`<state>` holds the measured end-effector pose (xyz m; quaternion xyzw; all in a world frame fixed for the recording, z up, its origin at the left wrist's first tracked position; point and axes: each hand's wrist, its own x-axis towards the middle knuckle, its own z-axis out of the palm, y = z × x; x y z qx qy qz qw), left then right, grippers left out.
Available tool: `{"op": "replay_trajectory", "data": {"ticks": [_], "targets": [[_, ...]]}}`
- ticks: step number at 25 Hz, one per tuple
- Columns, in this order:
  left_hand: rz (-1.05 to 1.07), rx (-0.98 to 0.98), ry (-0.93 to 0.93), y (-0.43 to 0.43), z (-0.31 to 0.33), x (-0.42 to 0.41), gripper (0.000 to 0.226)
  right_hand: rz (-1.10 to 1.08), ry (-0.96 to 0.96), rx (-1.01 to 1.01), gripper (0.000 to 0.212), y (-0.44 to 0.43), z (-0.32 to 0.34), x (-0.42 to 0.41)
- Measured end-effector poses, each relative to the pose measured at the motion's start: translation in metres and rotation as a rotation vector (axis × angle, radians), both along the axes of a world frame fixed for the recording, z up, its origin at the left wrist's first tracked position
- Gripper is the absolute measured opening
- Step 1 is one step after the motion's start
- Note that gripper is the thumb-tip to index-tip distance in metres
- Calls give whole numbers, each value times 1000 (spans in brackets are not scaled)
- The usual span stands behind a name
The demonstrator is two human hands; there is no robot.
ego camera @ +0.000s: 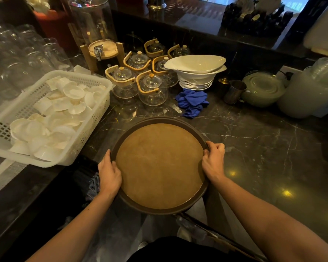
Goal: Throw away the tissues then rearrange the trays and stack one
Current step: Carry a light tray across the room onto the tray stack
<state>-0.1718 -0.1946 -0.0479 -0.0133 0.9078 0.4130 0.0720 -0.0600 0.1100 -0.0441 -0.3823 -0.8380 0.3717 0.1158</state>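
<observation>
A round tray (160,165) with a dark brown rim and a tan, worn inner surface lies at the near edge of the dark marble counter (254,140), its near part overhanging the edge. My left hand (109,173) grips the tray's left rim, thumb on top. My right hand (213,159) grips the right rim with fingers curled over it. The tray carries nothing. No tissues are in sight.
A white plastic basket (91,121) of small white dishes sits to the left. Behind the tray stand several glass teapots (151,89), a stack of white bowls (196,72), a blue cloth (192,102), a metal cup (234,92) and a green lidded pot (262,88).
</observation>
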Motion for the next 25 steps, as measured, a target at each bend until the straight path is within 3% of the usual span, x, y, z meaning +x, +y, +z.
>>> {"op": "replay_trajectory", "data": {"ticks": [10, 14, 20, 25], "targets": [[11, -48, 57, 7, -8, -9, 46, -11, -51, 38, 36, 1, -7, -11], [35, -71, 63, 7, -11, -10, 43, 11, -167, 83, 39, 5, -11, -16], [70, -266, 9, 9, -7, -11, 43, 7, -255, 138, 41, 5, -13, -20], [91, -364, -46, 10, 0, -9, 40, -33, -382, 165, 54, 5, -8, -17]]}}
